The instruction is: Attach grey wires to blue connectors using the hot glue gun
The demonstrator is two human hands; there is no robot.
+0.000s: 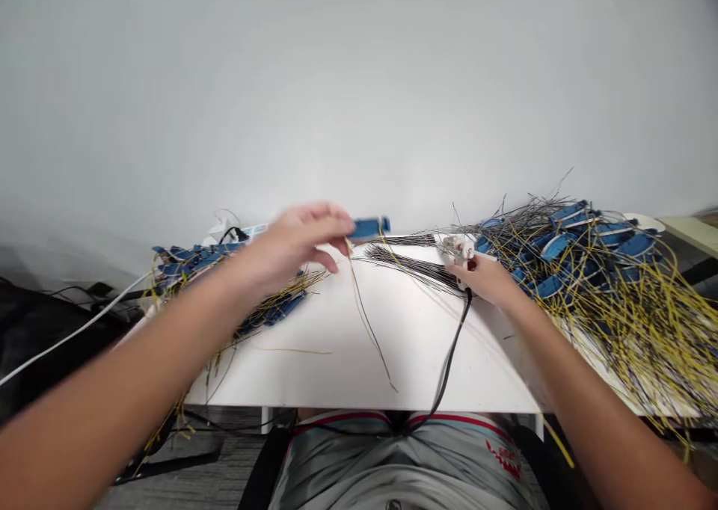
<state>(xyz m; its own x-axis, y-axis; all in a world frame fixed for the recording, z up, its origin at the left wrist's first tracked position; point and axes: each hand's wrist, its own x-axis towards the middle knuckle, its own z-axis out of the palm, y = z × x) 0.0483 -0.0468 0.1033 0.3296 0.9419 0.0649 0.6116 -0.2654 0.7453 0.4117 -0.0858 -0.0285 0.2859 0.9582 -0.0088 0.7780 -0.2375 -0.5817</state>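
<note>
My left hand (314,237) is raised over the middle of the white table, its fingers closed on the end of a blue piece (369,228). Thin yellow and dark wires hang from that piece toward the tabletop. My right hand (476,271) grips a white device (460,250) with a black cord (449,360) running down over the table's front edge. Beside the device, two bundles of thin dark wires (412,263) lie pointing left. Motion slightly blurs my left arm.
On the right spreads a large pile of blue pieces with yellow and dark wires (606,271). A smaller such pile (196,259) lies at the left, partly behind my left arm. A white wall rises behind the table (359,375).
</note>
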